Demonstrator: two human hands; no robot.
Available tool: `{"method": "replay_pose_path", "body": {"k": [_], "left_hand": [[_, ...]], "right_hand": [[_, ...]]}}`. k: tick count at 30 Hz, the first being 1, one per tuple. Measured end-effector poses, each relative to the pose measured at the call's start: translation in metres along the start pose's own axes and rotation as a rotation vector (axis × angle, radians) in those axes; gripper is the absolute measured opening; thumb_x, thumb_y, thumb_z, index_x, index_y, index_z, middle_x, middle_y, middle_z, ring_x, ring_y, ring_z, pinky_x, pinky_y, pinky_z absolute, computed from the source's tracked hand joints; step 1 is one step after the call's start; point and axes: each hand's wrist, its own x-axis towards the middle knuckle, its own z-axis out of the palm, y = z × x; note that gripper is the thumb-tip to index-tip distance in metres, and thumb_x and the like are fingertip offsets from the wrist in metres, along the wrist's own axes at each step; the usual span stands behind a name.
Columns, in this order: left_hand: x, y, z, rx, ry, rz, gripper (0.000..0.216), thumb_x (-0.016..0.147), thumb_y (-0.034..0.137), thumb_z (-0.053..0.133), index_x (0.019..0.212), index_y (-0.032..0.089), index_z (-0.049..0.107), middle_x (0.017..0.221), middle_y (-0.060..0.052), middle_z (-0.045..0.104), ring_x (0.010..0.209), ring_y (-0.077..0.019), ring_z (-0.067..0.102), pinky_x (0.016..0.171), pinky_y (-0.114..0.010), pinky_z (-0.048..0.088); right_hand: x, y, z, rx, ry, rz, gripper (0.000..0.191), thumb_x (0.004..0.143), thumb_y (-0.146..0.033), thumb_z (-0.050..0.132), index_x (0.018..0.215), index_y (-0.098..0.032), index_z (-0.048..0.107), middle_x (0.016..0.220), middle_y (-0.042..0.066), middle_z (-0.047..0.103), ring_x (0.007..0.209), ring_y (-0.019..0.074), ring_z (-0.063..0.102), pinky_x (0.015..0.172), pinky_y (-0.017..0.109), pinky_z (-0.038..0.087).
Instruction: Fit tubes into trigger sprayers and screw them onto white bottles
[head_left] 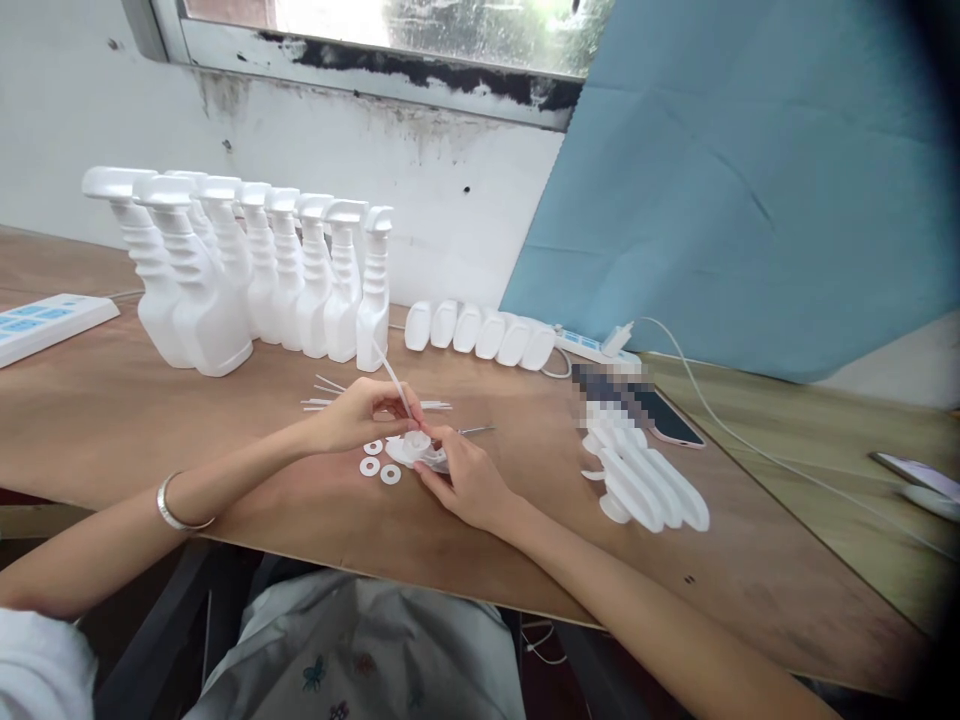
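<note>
My left hand (358, 415) pinches a thin white dip tube (391, 378) that slants up from its fingers. My right hand (466, 482) grips a white spray trigger head (420, 449) resting on the wooden table (247, 500). The tube's lower end meets the head between the two hands. Three small white washers (379, 464) lie on the table just left of the head. More loose tubes (330, 395) lie behind my left hand. A silver bangle (174, 512) sits on my left wrist.
Several white spray bottles (247, 275) stand in a row at the back left. White caps (480, 332) line the wall, trigger heads (645, 480) lie piled at right. A phone (660, 412), power strips (45, 320) and a white cable (750, 440) rest on the table.
</note>
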Motion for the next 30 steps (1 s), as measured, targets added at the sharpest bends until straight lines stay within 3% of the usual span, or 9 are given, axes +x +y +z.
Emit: {"method": "replay_pose_path", "body": {"k": [4,16,23,30], "left_hand": [[0.0,0.007,-0.003,0.041,-0.011,-0.018,0.01,0.076,0.021,0.058,0.077,0.012,0.059,0.079,-0.005,0.063,0.076,-0.0137,0.06,0.07,-0.026,0.05],[0.003,0.031,-0.008,0.229,-0.157,-0.108,0.012,0.076,0.022,0.056,0.085,0.015,0.059,0.084,-0.004,0.066,0.079,-0.0149,0.062,0.072,-0.028,0.051],[0.015,0.035,-0.004,0.342,-0.143,-0.132,0.007,0.075,0.021,0.056,0.078,0.015,0.06,0.076,-0.003,0.066,0.073,-0.014,0.062,0.066,-0.025,0.05],[0.033,0.032,-0.013,0.375,-0.314,-0.099,0.008,0.072,0.021,0.06,0.069,0.014,0.06,0.07,-0.002,0.066,0.066,-0.0124,0.062,0.058,-0.019,0.047]], "right_hand": [[0.0,0.0,-0.001,0.014,0.002,-0.001,0.033,0.083,-0.026,0.045,0.114,-0.017,0.038,0.104,0.01,0.058,0.092,0.0219,0.058,0.078,0.036,0.048],[0.001,-0.002,-0.003,0.017,0.042,-0.057,0.029,0.083,-0.024,0.046,0.109,-0.015,0.041,0.104,0.012,0.059,0.097,0.0217,0.057,0.078,0.035,0.047],[0.001,0.0,-0.004,0.04,0.029,-0.041,0.03,0.083,-0.023,0.045,0.111,-0.014,0.039,0.103,0.012,0.059,0.096,0.0215,0.057,0.077,0.034,0.047],[0.001,0.001,-0.003,0.001,0.021,-0.048,0.033,0.083,-0.034,0.049,0.107,-0.014,0.04,0.098,0.012,0.059,0.091,0.0235,0.058,0.072,0.035,0.049]]}}
